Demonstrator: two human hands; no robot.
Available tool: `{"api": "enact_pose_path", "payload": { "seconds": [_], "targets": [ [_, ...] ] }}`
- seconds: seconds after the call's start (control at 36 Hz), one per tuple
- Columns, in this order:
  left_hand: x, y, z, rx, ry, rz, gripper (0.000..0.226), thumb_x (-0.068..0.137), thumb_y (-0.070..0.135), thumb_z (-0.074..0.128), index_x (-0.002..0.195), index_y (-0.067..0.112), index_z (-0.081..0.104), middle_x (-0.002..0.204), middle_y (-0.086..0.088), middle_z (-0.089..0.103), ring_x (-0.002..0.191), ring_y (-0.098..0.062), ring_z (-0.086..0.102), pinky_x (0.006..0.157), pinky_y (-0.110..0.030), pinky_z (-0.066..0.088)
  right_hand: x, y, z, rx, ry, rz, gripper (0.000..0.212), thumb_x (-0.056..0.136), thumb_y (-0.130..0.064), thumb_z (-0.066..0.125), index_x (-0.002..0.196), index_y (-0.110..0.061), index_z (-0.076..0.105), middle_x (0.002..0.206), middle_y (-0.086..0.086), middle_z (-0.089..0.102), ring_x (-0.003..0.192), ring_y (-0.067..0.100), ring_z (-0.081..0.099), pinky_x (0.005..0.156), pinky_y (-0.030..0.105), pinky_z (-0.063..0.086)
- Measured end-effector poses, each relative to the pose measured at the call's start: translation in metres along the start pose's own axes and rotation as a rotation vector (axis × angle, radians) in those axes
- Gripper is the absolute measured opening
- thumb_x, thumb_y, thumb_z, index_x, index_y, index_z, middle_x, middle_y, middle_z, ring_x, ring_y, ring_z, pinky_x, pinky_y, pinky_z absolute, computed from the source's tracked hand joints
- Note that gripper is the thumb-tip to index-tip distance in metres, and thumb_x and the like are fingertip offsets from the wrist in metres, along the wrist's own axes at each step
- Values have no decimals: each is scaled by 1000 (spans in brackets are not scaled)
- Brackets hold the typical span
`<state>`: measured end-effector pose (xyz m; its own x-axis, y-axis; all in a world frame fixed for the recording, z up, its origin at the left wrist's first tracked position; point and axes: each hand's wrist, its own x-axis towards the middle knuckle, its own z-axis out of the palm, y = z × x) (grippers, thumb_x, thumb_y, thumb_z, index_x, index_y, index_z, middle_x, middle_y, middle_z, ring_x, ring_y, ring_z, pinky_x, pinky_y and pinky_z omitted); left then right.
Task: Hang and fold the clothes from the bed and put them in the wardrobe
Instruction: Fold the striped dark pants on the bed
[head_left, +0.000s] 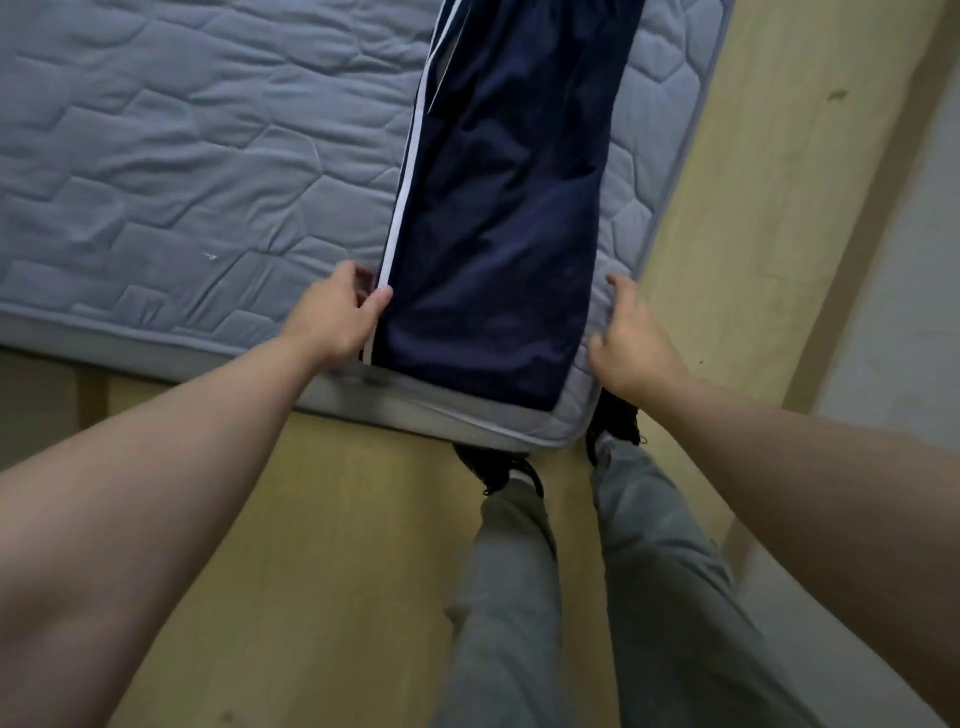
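Lying flat along the mattress (156, 182) near its corner, the navy trousers (498, 234) are pinched at their white-striped edge by the left hand (332, 317); the right hand (634, 348) hovers beside the opposite edge, fingers loosely apart.

Readable text, labels, brands, numbers, signs: none.
Trousers (509, 234): navy cloth with white stripes down the side seam; no wording or logo can be made out.
Mattress (182, 156), under the trousers: quilted stitching only; no tag or print can be read.
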<state>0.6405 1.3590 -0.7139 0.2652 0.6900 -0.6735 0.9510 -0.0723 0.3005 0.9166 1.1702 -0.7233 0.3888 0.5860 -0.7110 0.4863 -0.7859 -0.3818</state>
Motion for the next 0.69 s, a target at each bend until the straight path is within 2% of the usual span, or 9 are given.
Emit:
{"api": "enact_pose_path", "payload": {
  "seconds": [0.08, 0.14, 0.22, 0.28, 0.39, 0.47, 0.53, 0.61, 0.69],
  "targets": [
    [18, -7, -8, 298, 175, 328, 51, 96, 26, 58, 141, 8, 44, 138, -21, 52, 116, -44, 55, 92, -54, 47, 8, 8, 1, -416, 262, -355, 79, 84, -19, 60, 155, -17, 26, 154, 19, 32, 132, 41, 41, 105, 50, 37],
    [29, -11, -11, 520, 260, 655, 54, 94, 13, 55, 146, 5, 43, 148, -21, 45, 125, -44, 52, 98, -53, 44, 18, 7, 6, -573, 334, -582, 76, 85, -17, 64, 155, -15, 33, 158, 21, 31, 142, 38, 34, 112, 53, 27],
    [42, -19, -12, 900, 247, 1066, 54, 101, 9, 29, 154, 13, 34, 159, -11, 35, 142, -35, 40, 114, -51, 32, 32, 12, 15, -740, 458, -823, 72, 87, -16, 66, 153, -18, 39, 157, 17, 36, 144, 38, 36, 115, 64, 23],
    [50, -23, -13, 1048, 188, 1175, 57, 102, 8, 17, 158, 14, 24, 163, -8, 27, 148, -33, 31, 120, -53, 23, 39, 17, 18, -766, 533, -880, 71, 87, -16, 66, 153, -20, 40, 157, 14, 38, 145, 37, 35, 112, 70, 22],
    [58, -25, -10, 1151, 68, 1193, 65, 96, 5, 19, 160, 13, 12, 166, -9, 16, 152, -33, 16, 123, -55, 11, 46, 25, 21, -751, 585, -1006, 57, 91, -16, 59, 147, -20, 49, 157, 10, 40, 148, 36, 31, 110, 74, 20],
    [60, -20, -7, 1165, -22, 1153, 74, 90, 4, 29, 161, 16, 10, 167, -9, 12, 153, -34, 13, 123, -56, 10, 44, 29, 24, -766, 485, -1103, 47, 93, -15, 54, 140, -20, 56, 156, 10, 42, 147, 39, 31, 108, 76, 20],
    [59, -16, -7, 1184, -80, 1124, 74, 92, 12, 26, 160, 19, 0, 167, -9, 2, 153, -36, 6, 123, -56, 6, 38, 28, 28, -809, 360, -1166, 40, 94, -16, 53, 133, -21, 60, 153, 10, 46, 145, 45, 31, 106, 78, 18],
    [54, -4, -11, 1224, -222, 1083, 74, 96, 20, 25, 157, 26, -16, 165, -6, -18, 153, -34, -11, 123, -54, -5, 21, 18, 23, -835, 222, -1108, 36, 89, -19, 65, 125, -22, 65, 146, 10, 54, 143, 46, 35, 106, 78, 21],
    [43, 17, -34, 1045, -381, 954, 70, 100, 18, 36, 160, 29, 0, 168, -1, -3, 155, -24, -4, 125, -39, -5, 2, -4, 3, -679, 166, -986, 37, 84, -17, 72, 121, -19, 70, 137, 10, 62, 137, 41, 47, 108, 73, 29]
  ]
}}
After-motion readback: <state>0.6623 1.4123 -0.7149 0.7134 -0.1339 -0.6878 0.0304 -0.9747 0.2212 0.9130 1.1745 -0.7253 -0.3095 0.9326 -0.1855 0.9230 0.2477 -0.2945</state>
